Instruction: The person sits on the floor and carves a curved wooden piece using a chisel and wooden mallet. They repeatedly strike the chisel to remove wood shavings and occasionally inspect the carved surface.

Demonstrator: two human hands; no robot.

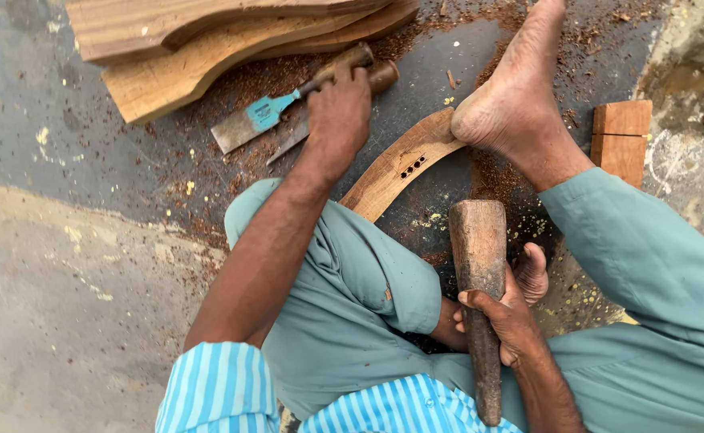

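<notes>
Beside the curved wooden workpiece (400, 164): chisel selection with mallet held ready.

Above and left of the workpiece, the left hand (337, 112) is closed over the handles of the chisels (288, 120) lying on the dusty floor (87, 160). Below the workpiece, the wooden mallet (480, 273) is gripped firmly by the right hand (504, 317). The workpiece is pinned under the foot (520, 96); that pressure is best maintained near the small mortise holes (412, 167), judged the working point.
</notes>
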